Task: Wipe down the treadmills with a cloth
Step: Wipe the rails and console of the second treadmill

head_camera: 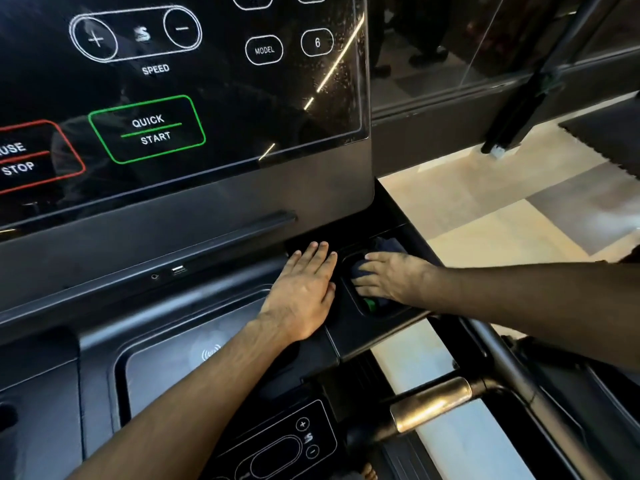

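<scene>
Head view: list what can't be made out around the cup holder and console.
- Cloth: mostly covered by the right hand; its full shape is hidden.
- Green object in the cup holder: only a sliver shows beneath the hand.
- Red stop button: cut off by the left edge.
- Top buttons: cut off by the top edge.

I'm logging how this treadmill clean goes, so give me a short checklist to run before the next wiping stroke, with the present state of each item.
1. Cloth in hand: ok. The right hand presses the dark cloth.
2. Cloth in the cup holder: ok, it lies inside the recess.
3. Left hand off the buttons: ok, flat on the console ledge, below QUICK START.
4. Recess free of other things: not ok, something green shows under the right hand.
5. Screen clean: not ok, specks show near its right edge.
6. Cloth damp: cannot tell.
</scene>
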